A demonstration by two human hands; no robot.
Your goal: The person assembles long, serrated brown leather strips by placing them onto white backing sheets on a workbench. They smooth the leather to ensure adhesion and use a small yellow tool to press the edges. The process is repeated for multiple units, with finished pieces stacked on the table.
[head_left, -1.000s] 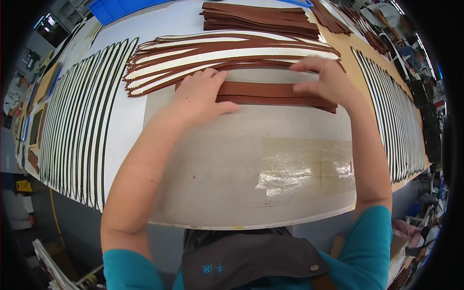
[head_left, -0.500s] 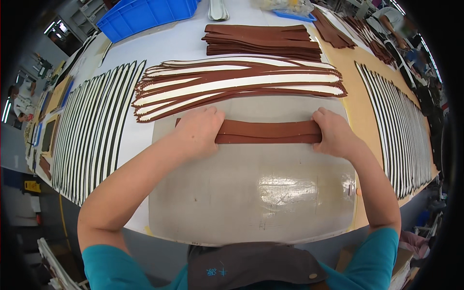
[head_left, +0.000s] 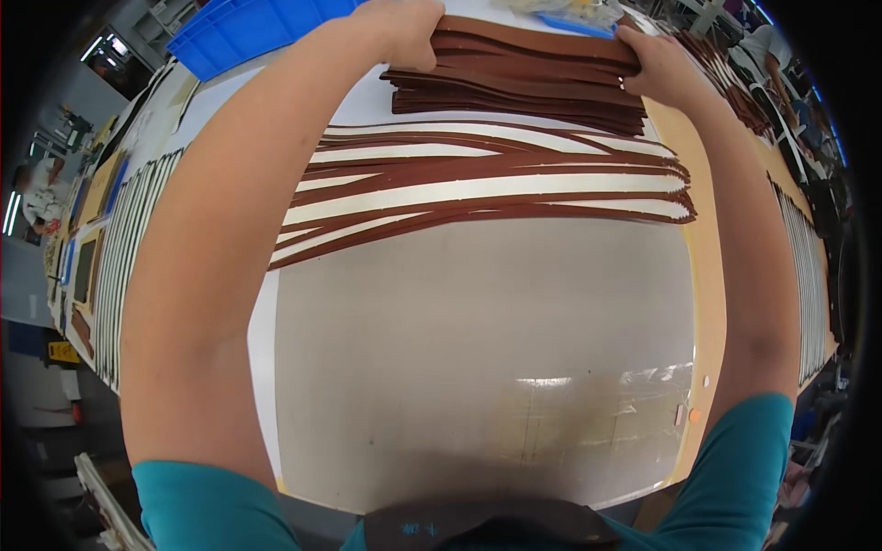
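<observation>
My left hand (head_left: pixel 402 33) and my right hand (head_left: pixel 663 68) are stretched far forward and closed on the two ends of brown leather-like strips (head_left: pixel 542 44). These strips lie on or just above a stack of similar dark brown strips (head_left: pixel 514 99); whether they touch it I cannot tell. Nearer to me, brown-edged white strips with jagged ends (head_left: pixel 478 187) lie crosswise in a loose, overlapping bundle, their left ends hidden behind my left forearm. In front of them stretches a grey, partly shiny mat (head_left: pixel 459 321).
A blue plastic bin (head_left: pixel 248 37) stands at the far left. Rows of black-and-white strips lie at the left (head_left: pixel 129 257) and right (head_left: pixel 797 275), partly covered by my arms. At the mat's right edge is a small orange piece (head_left: pixel 695 416). Another person works at far right.
Both hands have moved forward from the mat to the far stack, carrying the brown strips along. The mat, where the strips were held, now shows bare.
</observation>
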